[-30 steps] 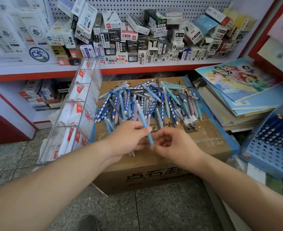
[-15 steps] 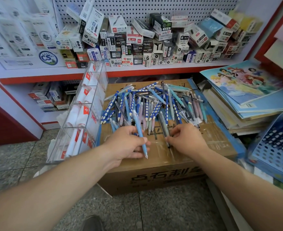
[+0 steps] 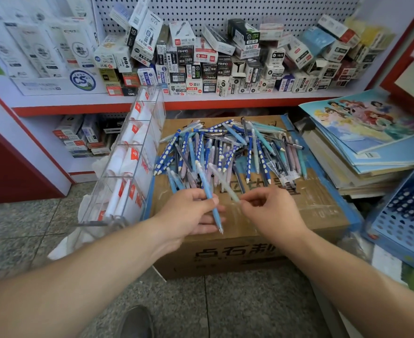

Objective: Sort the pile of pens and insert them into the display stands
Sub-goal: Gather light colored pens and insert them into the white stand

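Sorting step: left hand (image 3: 189, 213) gripping a blue pen (image 3: 209, 198), right hand (image 3: 269, 211) pinching a pale pen (image 3: 223, 182) off the pile (image 3: 228, 152). Next: passing it leftward, probably.

Pens (image 3: 228, 152) on carton (image 3: 298, 206), stand (image 3: 132, 162) left

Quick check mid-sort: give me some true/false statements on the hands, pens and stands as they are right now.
1. The left hand holds a blue pen. True.
2. The right hand is empty. False: its fingers pinch a pale pen.
3. The pile of pens lies on a box. True.
4. The clear stand is right of the box. False: it stands to the left of it.
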A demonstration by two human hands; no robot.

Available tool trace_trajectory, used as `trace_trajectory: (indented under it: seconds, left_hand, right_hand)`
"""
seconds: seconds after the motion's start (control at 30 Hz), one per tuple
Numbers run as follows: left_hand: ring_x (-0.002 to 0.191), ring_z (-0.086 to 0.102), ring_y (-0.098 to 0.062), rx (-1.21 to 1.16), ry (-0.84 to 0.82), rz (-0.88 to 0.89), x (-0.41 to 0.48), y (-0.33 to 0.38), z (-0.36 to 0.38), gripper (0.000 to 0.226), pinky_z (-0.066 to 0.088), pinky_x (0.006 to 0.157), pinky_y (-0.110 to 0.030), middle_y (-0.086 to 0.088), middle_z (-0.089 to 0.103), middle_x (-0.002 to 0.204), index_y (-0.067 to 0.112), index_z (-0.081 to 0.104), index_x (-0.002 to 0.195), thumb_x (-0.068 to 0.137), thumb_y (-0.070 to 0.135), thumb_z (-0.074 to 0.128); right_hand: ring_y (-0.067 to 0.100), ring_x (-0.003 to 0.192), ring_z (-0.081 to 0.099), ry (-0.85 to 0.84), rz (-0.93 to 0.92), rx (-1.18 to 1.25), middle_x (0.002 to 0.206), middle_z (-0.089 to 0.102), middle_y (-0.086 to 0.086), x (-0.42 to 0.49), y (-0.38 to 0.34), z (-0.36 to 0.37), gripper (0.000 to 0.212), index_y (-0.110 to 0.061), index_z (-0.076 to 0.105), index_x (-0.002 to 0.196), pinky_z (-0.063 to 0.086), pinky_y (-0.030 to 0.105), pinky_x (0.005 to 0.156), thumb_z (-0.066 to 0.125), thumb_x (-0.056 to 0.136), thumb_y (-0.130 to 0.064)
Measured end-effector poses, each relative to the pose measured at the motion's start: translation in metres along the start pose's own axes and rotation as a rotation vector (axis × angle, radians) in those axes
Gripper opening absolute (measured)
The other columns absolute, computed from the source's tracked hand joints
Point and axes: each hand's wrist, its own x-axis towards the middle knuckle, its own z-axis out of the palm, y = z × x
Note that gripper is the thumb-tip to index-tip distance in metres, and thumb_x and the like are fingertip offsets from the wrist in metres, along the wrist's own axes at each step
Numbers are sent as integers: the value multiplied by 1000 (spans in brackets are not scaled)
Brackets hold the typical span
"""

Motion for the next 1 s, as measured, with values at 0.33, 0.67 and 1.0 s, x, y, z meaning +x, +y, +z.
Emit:
trace_trajectory:
  seconds: [0.33,0.67,1.0]
  left_hand:
    - [79,76,-21,-103,77,11,-38,-30,-10,11,62,66,-31,-16,77,94,2,67,105,99,1,58]
    - [83,77,-21,-36,125,-44,-65,-46,-43,14,61,69,-32,-11,78,94,7,61,112,100,2,56]
    - [88,77,-23,-23,81,-25,-65,-46,-50,15,61,69,-32,-11,77,102,9,58,117,102,7,56]
  right_hand:
    - [2,61,61,-267,-128,100,74,73,-6,-46,-2,32,12,-23,71,79,54,23,59,76,87,-15]
    - [1,72,62,-190,-212,-165,79,68,-12,-23,-20,49,3,-22,72,90,45,14,59,72,92,-25]
    - [2,74,60,-211,-65,-265,85,65,-11,-2,-30,63,15,-28,64,89,42,15,54,79,87,-29]
